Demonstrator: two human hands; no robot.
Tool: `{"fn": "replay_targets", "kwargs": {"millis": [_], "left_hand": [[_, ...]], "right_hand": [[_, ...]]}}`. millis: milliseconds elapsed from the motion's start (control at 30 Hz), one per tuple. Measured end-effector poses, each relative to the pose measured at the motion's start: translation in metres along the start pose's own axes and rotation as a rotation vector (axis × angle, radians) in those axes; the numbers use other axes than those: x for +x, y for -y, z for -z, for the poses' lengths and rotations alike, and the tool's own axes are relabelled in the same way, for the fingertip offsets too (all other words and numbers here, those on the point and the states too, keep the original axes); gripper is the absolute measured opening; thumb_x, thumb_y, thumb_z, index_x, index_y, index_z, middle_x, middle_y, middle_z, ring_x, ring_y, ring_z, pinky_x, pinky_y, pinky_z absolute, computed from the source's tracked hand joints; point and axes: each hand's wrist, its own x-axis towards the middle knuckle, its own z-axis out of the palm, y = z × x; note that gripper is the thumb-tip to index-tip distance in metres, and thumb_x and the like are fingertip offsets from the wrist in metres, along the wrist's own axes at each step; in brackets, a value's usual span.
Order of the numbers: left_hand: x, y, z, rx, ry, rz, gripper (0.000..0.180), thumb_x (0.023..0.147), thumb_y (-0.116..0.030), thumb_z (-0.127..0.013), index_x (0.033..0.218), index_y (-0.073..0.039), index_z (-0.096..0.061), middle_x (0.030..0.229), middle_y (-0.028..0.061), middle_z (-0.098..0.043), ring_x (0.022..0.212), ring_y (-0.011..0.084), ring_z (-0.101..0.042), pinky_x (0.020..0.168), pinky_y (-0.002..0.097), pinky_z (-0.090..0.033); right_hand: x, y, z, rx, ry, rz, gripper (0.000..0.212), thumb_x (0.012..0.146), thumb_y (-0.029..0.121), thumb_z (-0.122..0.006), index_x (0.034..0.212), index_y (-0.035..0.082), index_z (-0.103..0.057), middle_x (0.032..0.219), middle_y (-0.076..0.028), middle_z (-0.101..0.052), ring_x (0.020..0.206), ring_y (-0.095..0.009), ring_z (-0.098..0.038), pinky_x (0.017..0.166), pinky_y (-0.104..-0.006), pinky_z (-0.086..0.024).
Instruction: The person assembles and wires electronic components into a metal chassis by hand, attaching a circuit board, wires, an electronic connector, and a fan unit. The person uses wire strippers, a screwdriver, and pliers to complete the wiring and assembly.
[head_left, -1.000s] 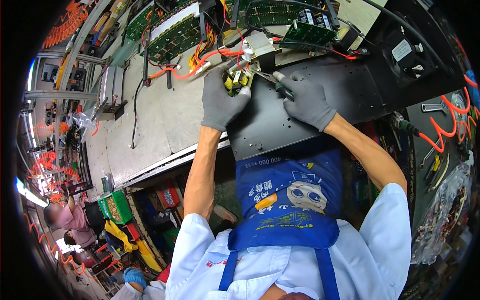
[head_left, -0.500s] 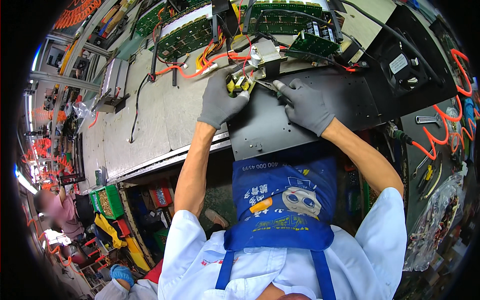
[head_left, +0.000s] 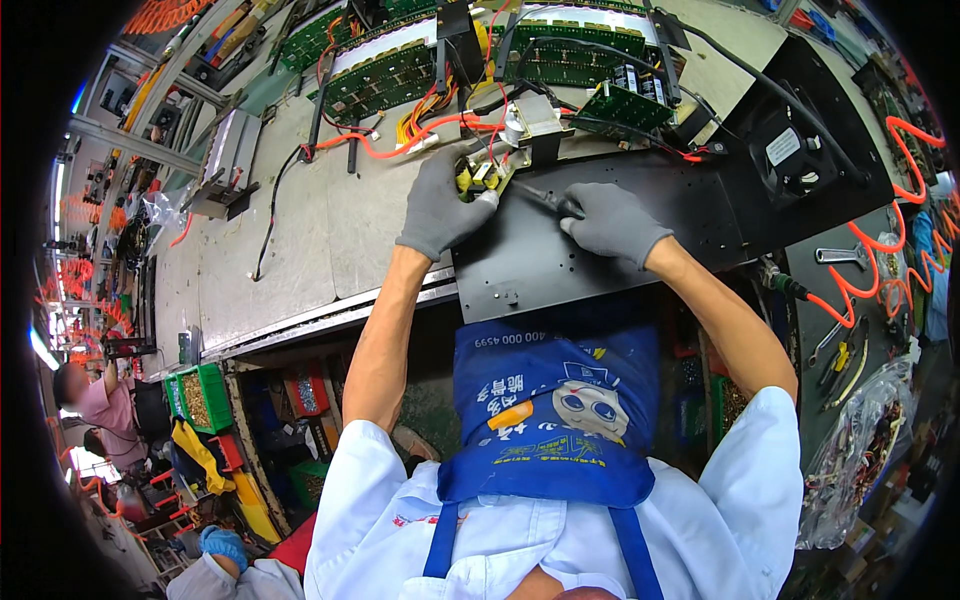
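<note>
Bare, scuffed metal bench [head_left: 310,235] lies open beside the left hand [head_left: 445,210], gloved in gray, which I see gripping a small board [head_left: 485,178] with yellow-wrapped parts near the far-left corner of a smooth, hole-punched black panel [head_left: 690,203] that juts past the bench's front edge. The matching gloved right hand [head_left: 610,220] grasps a slim tool [head_left: 540,194] angled toward the board, a finger outstretched half a second ago now drawn back.

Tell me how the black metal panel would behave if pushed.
The black metal panel is probably stiff: it shows no sag where it juts past the workbench. Its smooth sheen suggests it may slide, and that overhang could let it tip.
</note>
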Motion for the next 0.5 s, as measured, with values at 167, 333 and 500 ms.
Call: {"fn": "replay_targets", "kwargs": {"millis": [167, 333, 500], "left_hand": [[0.001, 0.004, 0.0, -0.009, 0.009, -0.007, 0.069, 0.072, -0.03, -0.077, 0.13, 0.001, -0.058, 0.119, 0.0239, -0.065, 0.113, 0.0383, -0.063, 0.099, 0.0451, -0.051], [0.003, 0.009, 0.002, -0.024, 0.053, 0.002, 0.069, 0.073, -0.032, -0.077, 0.131, 0.0, -0.058, 0.121, 0.0215, -0.065, 0.114, 0.0374, -0.062, 0.099, 0.0445, -0.051], [0.004, 0.004, 0.004, -0.012, 0.065, -0.002, 0.069, 0.073, -0.033, -0.077, 0.131, -0.001, -0.059, 0.121, 0.0212, -0.065, 0.115, 0.037, -0.061, 0.099, 0.0443, -0.051]], "right_hand": [[-0.007, 0.001, 0.003, -0.356, -0.109, 0.026, 0.023, 0.091, 0.021, -0.065, 0.109, 0.006, -0.062, 0.089, -0.016, -0.071, 0.088, -0.037, -0.071, 0.073, -0.0513, -0.054], [-0.001, 0.009, 0.011, -0.431, -0.227, 0.105, 0.025, 0.086, 0.012, -0.066, 0.109, 0.004, -0.063, 0.09, -0.019, -0.072, 0.081, -0.037, -0.073, 0.068, -0.0493, -0.058], [0.009, 0.018, 0.009, -0.511, -0.31, 0.09, 0.027, 0.087, 0.009, -0.062, 0.113, 0.006, -0.063, 0.095, -0.019, -0.071, 0.081, -0.037, -0.073, 0.07, -0.0472, -0.059]]}}
